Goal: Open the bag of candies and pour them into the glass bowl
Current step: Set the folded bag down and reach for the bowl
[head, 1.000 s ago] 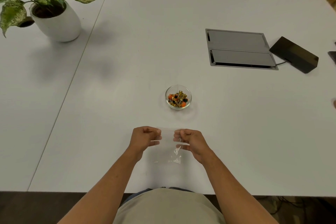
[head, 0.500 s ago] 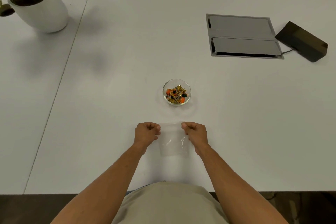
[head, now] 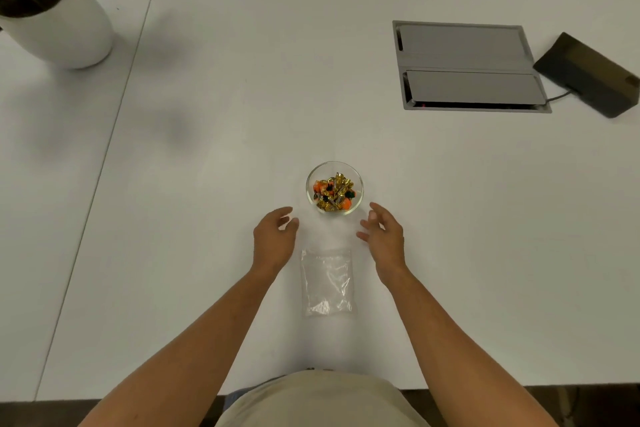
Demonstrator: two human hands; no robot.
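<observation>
No text, label or number can be read on anything here.

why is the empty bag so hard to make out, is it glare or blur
Head view: the clear plastic bag lies on the white table, showing only by crease glints; the right hand has slightly motion-smeared fingertips, while the glass bowl looks sharp.

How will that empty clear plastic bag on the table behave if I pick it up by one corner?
The crinkled clear plastic bag looks empty and lies flat on the white table, so it is probably very light and would likely droop limply. Its glossy film may be slippery.
</observation>
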